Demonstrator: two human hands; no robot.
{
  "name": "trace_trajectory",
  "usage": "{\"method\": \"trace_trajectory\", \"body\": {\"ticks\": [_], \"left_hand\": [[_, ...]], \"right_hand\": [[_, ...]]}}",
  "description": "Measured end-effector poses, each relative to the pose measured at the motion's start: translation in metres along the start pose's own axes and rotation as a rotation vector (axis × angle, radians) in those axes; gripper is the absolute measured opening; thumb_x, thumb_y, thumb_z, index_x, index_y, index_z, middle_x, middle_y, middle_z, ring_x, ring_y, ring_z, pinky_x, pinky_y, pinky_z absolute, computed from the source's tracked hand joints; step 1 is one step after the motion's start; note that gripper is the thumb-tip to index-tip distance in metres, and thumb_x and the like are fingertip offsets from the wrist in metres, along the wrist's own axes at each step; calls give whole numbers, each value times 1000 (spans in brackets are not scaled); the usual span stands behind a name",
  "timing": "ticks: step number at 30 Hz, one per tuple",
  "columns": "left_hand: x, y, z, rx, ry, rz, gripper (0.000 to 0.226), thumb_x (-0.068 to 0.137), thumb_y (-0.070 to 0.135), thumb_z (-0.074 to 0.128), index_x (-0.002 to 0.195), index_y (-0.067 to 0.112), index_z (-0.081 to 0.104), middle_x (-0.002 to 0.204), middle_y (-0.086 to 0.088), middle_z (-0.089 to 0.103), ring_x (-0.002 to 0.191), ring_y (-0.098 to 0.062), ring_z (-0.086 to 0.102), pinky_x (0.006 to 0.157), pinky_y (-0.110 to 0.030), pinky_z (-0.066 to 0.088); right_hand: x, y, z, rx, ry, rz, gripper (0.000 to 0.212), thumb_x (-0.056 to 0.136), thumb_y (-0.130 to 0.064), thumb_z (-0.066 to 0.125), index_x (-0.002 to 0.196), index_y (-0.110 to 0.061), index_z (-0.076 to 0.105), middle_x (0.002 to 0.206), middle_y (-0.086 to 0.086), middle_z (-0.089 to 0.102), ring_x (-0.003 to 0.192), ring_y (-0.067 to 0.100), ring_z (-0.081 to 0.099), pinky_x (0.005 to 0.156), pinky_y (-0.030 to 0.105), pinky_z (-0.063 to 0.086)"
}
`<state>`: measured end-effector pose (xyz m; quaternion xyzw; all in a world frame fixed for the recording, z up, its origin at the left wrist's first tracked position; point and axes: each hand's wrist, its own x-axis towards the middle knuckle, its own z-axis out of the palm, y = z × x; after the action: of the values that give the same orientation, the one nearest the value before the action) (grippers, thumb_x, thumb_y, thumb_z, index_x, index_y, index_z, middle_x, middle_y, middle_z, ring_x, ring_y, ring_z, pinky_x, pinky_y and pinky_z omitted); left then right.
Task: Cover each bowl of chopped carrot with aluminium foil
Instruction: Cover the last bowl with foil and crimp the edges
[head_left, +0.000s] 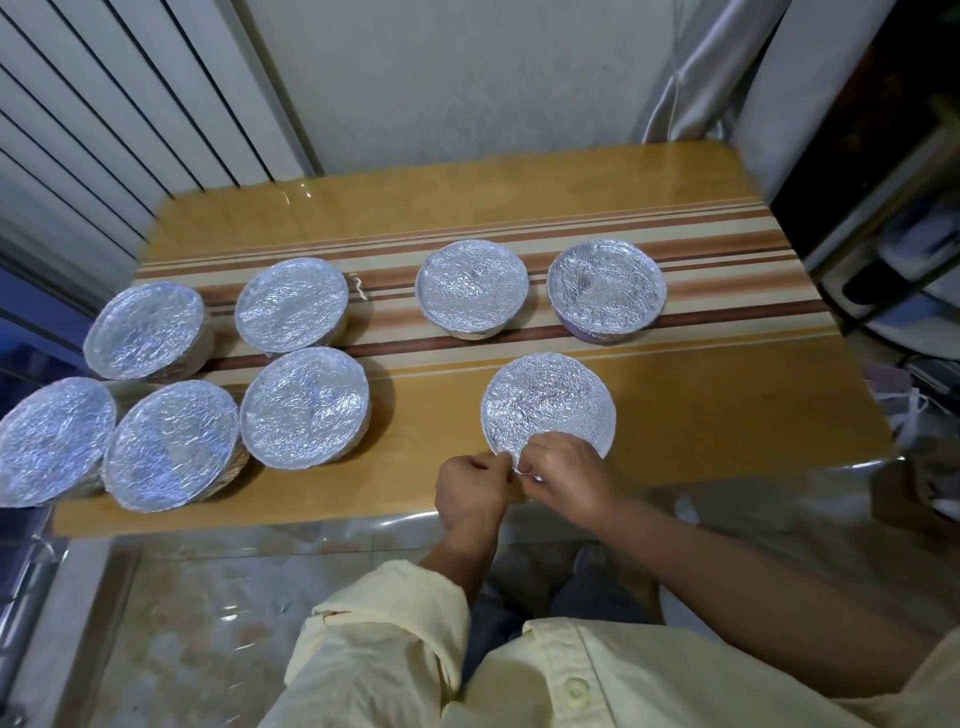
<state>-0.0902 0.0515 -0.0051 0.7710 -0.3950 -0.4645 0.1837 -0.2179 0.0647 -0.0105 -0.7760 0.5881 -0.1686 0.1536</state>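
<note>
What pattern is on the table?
Brown and cream stripes across the tan table, seen in the head view.

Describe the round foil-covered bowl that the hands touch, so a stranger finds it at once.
On the striped wooden table, five foil-covered bowls crowd the left and two others stand back right. The target bowl sits alone nearer the front; only it has the left hand and right hand pinching its near rim.

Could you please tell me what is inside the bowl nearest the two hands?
Only its crinkled foil cover can be seen, which the left hand and right hand pinch at the near rim. Whatever lies inside is hidden.
</note>
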Motion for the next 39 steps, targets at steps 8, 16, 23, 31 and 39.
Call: {"method": "trace_trajectory", "body": {"ticks": [8, 16, 23, 31, 39], "left_hand": [[0, 5, 1, -28, -16, -8, 34, 65, 43, 65, 63, 9, 73, 71, -13, 72, 67, -31, 66, 71, -34, 56], [4, 13, 2, 18, 27, -22, 19, 77, 26, 70, 72, 9, 77, 75, -11, 74, 78, -30, 70, 68, -28, 50], [13, 18, -8, 48, 5, 9, 27, 67, 36, 67, 65, 11, 75, 70, -11, 72, 75, -30, 70, 64, -26, 46], [4, 5, 1, -5, 35, -4, 40, 69, 55, 69, 76, 17, 78, 77, -2, 75, 79, -23, 70, 71, -27, 50], [5, 6, 8, -73, 9, -40, 21, 67, 32, 71, 60, 12, 72, 63, -6, 72, 71, -29, 72, 72, -37, 60]], "right_hand": [[1, 0, 0, 25, 22, -6, 25, 52, 1, 80, 58, -12, 59, 57, 2, 54, 51, 23, 55, 45, 25, 39], [1, 2, 0, 76, 27, -25, 24, 56, 0, 82, 64, -12, 63, 61, 2, 57, 56, 23, 58, 50, 25, 42], [-7, 12, -5, 54, 14, -44, 25, 57, -12, 87, 67, -11, 64, 64, 2, 58, 60, 24, 59, 55, 29, 48], [0, 7, -4, 22, 4, -69, 25, 54, -2, 80, 57, -11, 57, 57, 1, 53, 54, 23, 55, 49, 23, 37], [-1, 8, -4, 27, 18, -92, 25, 59, 0, 77, 56, -12, 55, 58, 0, 50, 55, 20, 51, 50, 23, 33]]}}
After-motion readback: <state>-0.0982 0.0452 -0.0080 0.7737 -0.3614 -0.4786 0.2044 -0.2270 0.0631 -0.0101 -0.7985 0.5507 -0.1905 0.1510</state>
